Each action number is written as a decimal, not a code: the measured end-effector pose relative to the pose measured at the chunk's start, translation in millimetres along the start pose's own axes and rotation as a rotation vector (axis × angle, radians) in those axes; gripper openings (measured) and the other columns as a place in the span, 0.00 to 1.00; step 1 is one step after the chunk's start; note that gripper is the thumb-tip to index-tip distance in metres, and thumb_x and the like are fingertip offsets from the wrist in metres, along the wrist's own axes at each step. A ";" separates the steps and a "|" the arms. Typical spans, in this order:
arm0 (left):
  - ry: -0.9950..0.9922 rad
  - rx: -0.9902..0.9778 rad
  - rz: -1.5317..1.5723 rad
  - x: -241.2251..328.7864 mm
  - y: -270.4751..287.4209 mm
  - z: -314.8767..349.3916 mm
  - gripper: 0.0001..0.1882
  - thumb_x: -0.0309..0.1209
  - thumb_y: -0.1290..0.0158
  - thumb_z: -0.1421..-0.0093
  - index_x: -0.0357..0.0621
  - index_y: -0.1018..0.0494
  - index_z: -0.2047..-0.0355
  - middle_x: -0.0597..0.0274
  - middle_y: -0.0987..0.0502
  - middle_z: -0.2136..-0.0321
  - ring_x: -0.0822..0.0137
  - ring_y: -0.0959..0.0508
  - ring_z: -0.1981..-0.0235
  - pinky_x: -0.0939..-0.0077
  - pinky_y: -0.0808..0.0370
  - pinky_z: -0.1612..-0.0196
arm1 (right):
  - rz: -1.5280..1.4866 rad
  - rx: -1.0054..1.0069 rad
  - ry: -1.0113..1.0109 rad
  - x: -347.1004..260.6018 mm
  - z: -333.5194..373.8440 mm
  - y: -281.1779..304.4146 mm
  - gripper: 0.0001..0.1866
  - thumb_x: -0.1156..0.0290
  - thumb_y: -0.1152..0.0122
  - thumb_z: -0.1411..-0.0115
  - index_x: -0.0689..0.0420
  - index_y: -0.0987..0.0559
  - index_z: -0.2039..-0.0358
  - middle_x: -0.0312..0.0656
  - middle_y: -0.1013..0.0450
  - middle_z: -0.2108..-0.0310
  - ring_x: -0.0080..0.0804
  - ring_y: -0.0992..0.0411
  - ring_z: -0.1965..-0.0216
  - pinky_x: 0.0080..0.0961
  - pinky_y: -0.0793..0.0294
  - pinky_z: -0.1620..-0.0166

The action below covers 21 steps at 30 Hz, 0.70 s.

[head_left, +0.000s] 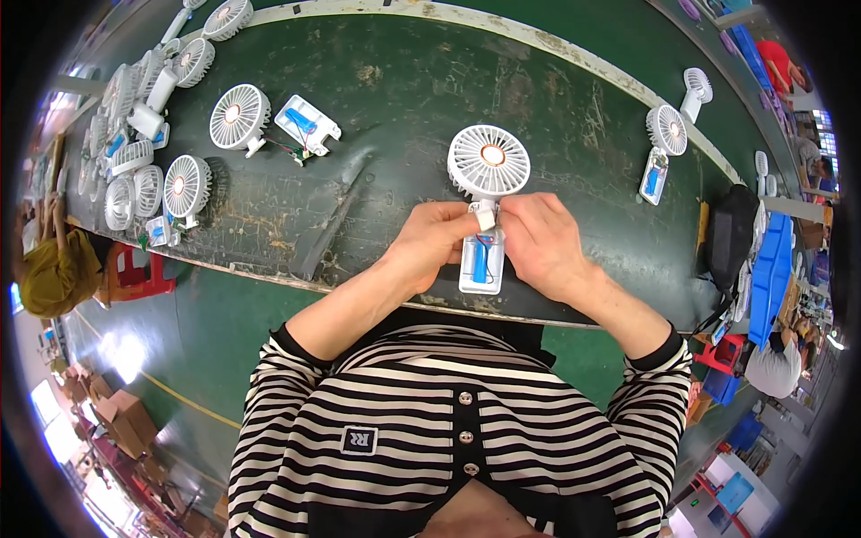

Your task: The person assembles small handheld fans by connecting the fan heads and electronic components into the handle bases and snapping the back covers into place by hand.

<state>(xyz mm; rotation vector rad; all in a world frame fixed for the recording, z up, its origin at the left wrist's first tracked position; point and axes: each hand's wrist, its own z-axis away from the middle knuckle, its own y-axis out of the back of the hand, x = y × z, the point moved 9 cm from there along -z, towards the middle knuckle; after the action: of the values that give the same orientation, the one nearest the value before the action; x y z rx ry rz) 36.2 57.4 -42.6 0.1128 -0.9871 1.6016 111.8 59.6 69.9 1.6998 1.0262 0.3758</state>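
A white handheld fan [489, 161] lies in front of me, its round grille away from me and its handle pointing at me. The handle is uncovered, showing a blue battery cell [482, 262] and thin red and dark wires inside. My left hand [432, 240] closes on the handle's left side near the neck, thumb by a small white piece [485, 218]. On the other side, my right hand [544, 240] pinches at the neck just below the grille. Exactly what its fingertips hold is hidden.
The green worktop [377, 108] is scuffed. At left lie a separate fan head [239, 117] wired to an open handle shell [308, 125] and a pile of fans [126, 134]. Another open fan [666, 130] lies right, near a black bag [731, 238]. Other people sit beyond both ends.
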 end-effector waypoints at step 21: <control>-0.096 0.017 -0.092 -15.7 8.0 -11.6 0.08 0.28 0.50 0.44 0.34 0.27 0.70 0.64 0.26 0.75 0.77 0.28 0.76 0.81 0.31 0.75 | -0.018 -0.046 0.011 -0.6 5.9 -18.1 0.07 0.76 0.48 0.61 0.62 0.31 0.78 0.42 0.37 0.74 0.35 0.34 0.72 0.31 0.35 0.62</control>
<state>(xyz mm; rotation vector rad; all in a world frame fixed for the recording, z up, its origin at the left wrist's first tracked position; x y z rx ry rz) 39.2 53.2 -63.1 0.2452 -1.0274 1.5322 107.4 56.7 51.6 1.6486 1.0322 0.3944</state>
